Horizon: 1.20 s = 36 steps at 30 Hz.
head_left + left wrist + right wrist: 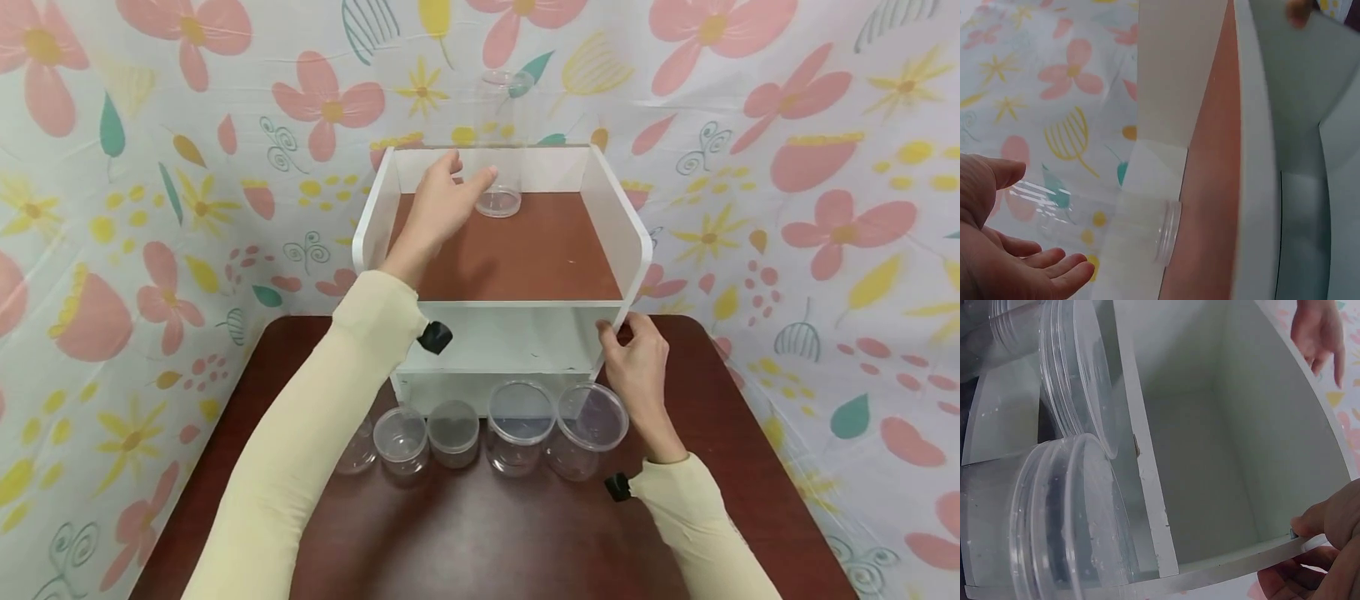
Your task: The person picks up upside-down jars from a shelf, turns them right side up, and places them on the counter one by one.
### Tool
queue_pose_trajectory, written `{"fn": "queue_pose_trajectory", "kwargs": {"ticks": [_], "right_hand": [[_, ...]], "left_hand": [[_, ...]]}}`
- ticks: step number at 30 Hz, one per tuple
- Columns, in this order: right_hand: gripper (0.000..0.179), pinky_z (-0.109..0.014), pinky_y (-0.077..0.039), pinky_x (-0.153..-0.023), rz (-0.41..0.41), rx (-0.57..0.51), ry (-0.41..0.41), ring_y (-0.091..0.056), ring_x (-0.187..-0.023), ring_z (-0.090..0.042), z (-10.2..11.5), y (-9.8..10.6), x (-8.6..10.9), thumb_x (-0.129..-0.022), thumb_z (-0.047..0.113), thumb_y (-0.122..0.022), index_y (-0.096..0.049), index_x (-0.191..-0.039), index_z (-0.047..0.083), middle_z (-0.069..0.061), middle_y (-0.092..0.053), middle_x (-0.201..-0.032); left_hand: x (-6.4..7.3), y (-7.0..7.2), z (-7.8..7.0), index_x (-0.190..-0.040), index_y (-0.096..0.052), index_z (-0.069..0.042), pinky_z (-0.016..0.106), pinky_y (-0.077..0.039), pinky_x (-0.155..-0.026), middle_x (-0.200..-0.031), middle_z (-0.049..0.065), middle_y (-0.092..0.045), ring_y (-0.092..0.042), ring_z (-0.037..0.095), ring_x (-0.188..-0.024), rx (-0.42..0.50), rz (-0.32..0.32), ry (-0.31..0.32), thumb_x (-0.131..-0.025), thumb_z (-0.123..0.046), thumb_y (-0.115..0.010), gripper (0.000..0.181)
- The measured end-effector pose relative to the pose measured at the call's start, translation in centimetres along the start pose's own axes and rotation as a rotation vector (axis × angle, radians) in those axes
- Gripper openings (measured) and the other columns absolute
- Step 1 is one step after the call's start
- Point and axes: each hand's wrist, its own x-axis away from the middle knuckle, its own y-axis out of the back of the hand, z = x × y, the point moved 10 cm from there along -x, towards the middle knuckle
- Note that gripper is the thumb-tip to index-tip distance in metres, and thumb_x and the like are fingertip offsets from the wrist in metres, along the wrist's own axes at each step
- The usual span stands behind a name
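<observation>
A tall clear plastic jar (498,202) stands upright on the brown top board of a white shelf unit (517,303). My left hand (442,202) is beside the jar, thumb and fingers spread apart. In the left wrist view, the fingers and thumb lie around the near end of the see-through jar (1169,232); whether they touch it I cannot tell. At the unit's right side, my right hand (637,362) pinches the front edge of the side panel. The right wrist view shows the thumb inside that panel (1222,570) and the fingers outside.
In front of the unit, several clear lidded jars stand in a row on the dark wooden table (480,542): a wide jar (592,417), another wide jar (521,412), and smaller jars (453,425) to the left. A flower-patterned sheet (847,275) hangs behind.
</observation>
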Motion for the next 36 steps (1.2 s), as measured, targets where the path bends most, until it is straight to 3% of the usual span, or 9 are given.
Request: {"fn": "queue_pose_trajectory", "kwargs": {"ticks": [7,17,25,30,36], "right_hand": [[0.015,-0.027,-0.041,-0.067,0.008,-0.009,0.001,-0.062,-0.077,-0.034,0.6,-0.6,0.5,-0.092,0.004,-0.075,-0.07,-0.095,-0.009,-0.022,-0.066,-0.088],[0.014,-0.022,-0.04,-0.066,0.01,-0.002,-0.012,-0.063,-0.076,-0.032,1.2,-0.2,1.2,-0.091,0.005,-0.076,-0.069,-0.094,-0.007,-0.021,-0.066,-0.089],[0.014,-0.02,-0.039,-0.067,0.009,-0.004,-0.016,-0.063,-0.076,-0.031,1.5,0.4,1.8,-0.091,0.004,-0.076,-0.069,-0.096,-0.007,-0.021,-0.066,-0.09],[0.014,-0.023,-0.04,-0.068,0.012,-0.003,-0.015,-0.063,-0.078,-0.033,1.6,0.4,2.0,-0.09,0.004,-0.076,-0.069,-0.095,-0.007,-0.021,-0.066,-0.09],[0.015,-0.022,-0.04,-0.068,0.027,-0.007,-0.01,-0.063,-0.078,-0.033,1.7,0.0,2.0,-0.091,0.005,-0.076,-0.069,-0.096,-0.007,-0.02,-0.066,-0.09]], "left_hand": [[-2.5,0.4,0.6,-0.166,-0.017,-0.013,0.029,-0.033,-0.117,-0.166,0.0,-0.032,-0.033,0.015,-0.15,-0.083,-0.001,0.081,-0.101,-0.052,-0.06,0.088],[-4.7,0.5,0.6,-0.167,-0.013,-0.015,0.028,-0.026,-0.12,-0.17,-0.002,-0.021,-0.022,0.012,-0.154,-0.17,0.006,0.086,-0.098,-0.058,-0.06,0.094],[-5.7,-0.2,-0.4,-0.166,-0.015,-0.008,0.022,-0.025,-0.118,-0.169,0.002,-0.023,-0.025,0.011,-0.152,-0.18,-0.009,0.018,-0.096,-0.055,-0.066,0.098],[-5.9,-0.7,-0.3,-0.166,-0.011,-0.009,0.021,-0.02,-0.12,-0.171,0.001,-0.016,-0.017,0.01,-0.155,-0.197,-0.022,0.032,-0.096,-0.056,-0.065,0.1],[-6.0,-0.9,0.2,-0.165,-0.017,-0.009,0.023,-0.025,-0.119,-0.169,0.004,-0.023,-0.024,0.014,-0.153,-0.208,-0.046,0.033,-0.095,-0.055,-0.067,0.098]]}}
